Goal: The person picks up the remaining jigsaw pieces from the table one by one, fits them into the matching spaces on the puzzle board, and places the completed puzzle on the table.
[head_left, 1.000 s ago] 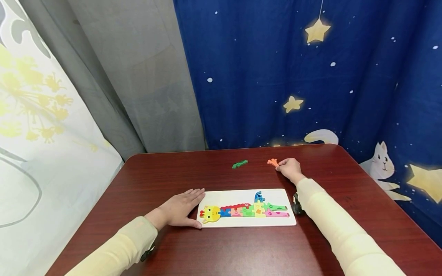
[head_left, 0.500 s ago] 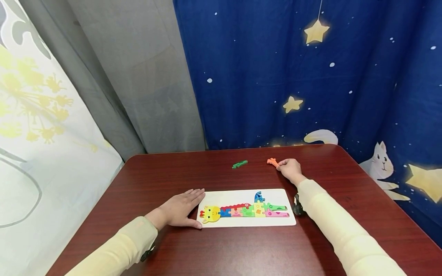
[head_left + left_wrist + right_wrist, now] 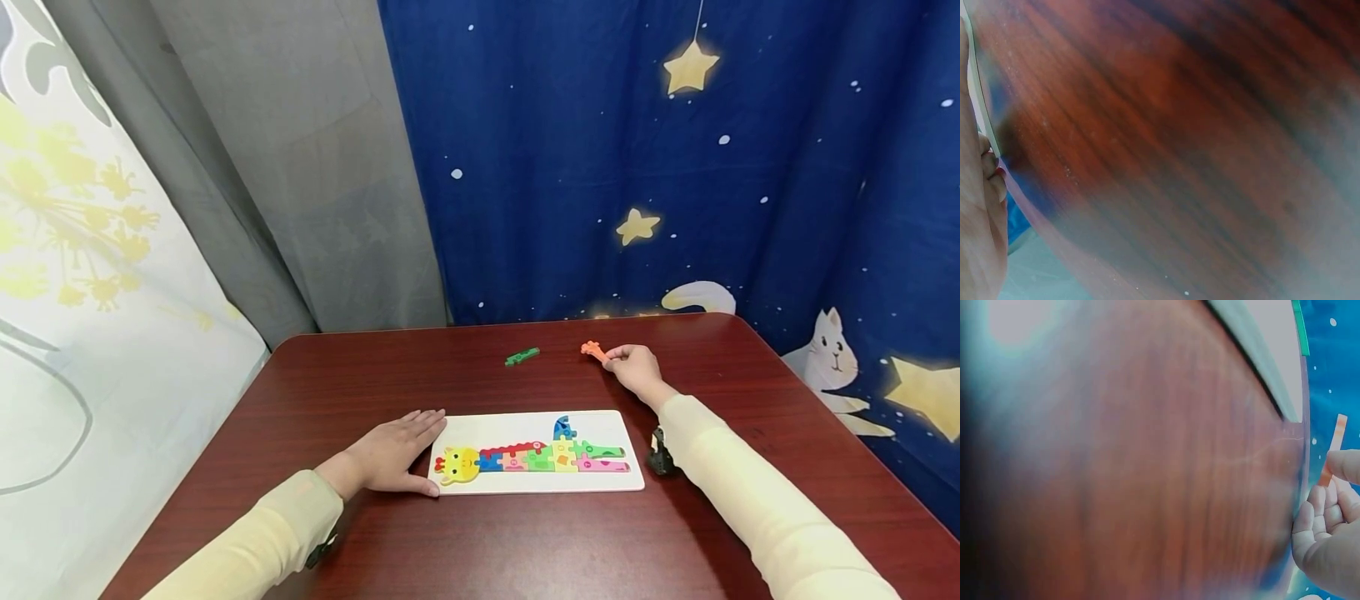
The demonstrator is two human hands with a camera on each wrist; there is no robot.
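Pinched between the thumb and fingers of my right hand [image 3: 633, 368] is an orange puzzle piece [image 3: 592, 350], over the far right part of the table. The right wrist view shows the same orange piece [image 3: 1339, 432] edge-on, its lower end in the fingertips. My left hand [image 3: 397, 452] lies with fingers extended at the left end of a white puzzle board [image 3: 487, 423], thumb at its near corner. On the board a giraffe [image 3: 459, 465] made of colourful interlocking pieces lies sideways, its yellow head toward my left hand. A blue piece [image 3: 562, 427] juts from its far side.
A loose green puzzle piece [image 3: 522, 357] lies beyond the board, left of my right hand. The dark red wooden table [image 3: 525, 542] ends at a far edge before a blue starry curtain [image 3: 570, 167] and a grey one [image 3: 322, 183].
My right hand has raised the orange piece slightly, and its wrist and forearm have shifted a little to the right. My left hand and the board stay where they were.
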